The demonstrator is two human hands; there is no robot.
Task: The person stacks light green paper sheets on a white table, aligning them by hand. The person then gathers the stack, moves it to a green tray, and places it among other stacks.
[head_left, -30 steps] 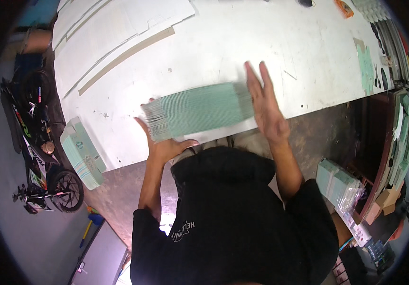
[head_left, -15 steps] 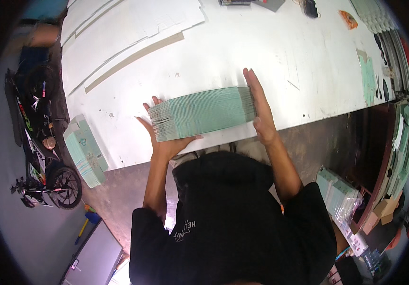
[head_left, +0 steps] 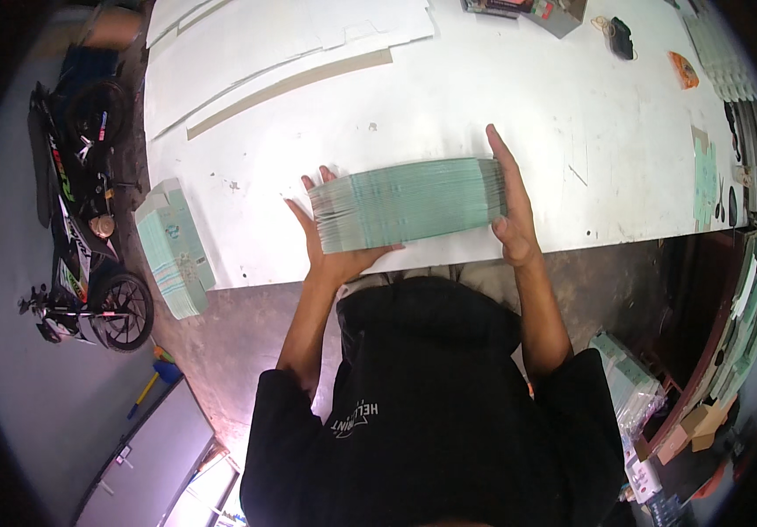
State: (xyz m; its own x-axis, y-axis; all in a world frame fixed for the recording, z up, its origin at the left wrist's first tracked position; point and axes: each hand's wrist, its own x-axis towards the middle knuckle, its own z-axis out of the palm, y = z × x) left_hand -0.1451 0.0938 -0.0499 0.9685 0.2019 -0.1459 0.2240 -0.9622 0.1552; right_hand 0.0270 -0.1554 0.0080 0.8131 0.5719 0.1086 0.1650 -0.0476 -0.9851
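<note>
Between my two hands is a long stack of folded pale green cartons (head_left: 414,204), packed upright side by side near the front edge of the table. My left hand (head_left: 336,255) supports its left end, thumb along the near side and fingertips showing beyond the far side. At the right end my right hand (head_left: 514,211) presses with a flat palm, fingers stretched away from me and thumb bent in at the near corner. Whether the stack rests fully on the tabletop I cannot tell.
Another bundle of green cartons (head_left: 173,250) lies at the white table's (head_left: 449,105) left front corner. Flat white sheets (head_left: 308,35) cover the far left. Scissors (head_left: 721,204) and green pieces (head_left: 704,180) lie at the right. A motorcycle (head_left: 80,228) stands left of the table.
The view has shifted, so the table and its contents appear farther right. Both hands keep the same hold on the carton stack, which looks little changed.
</note>
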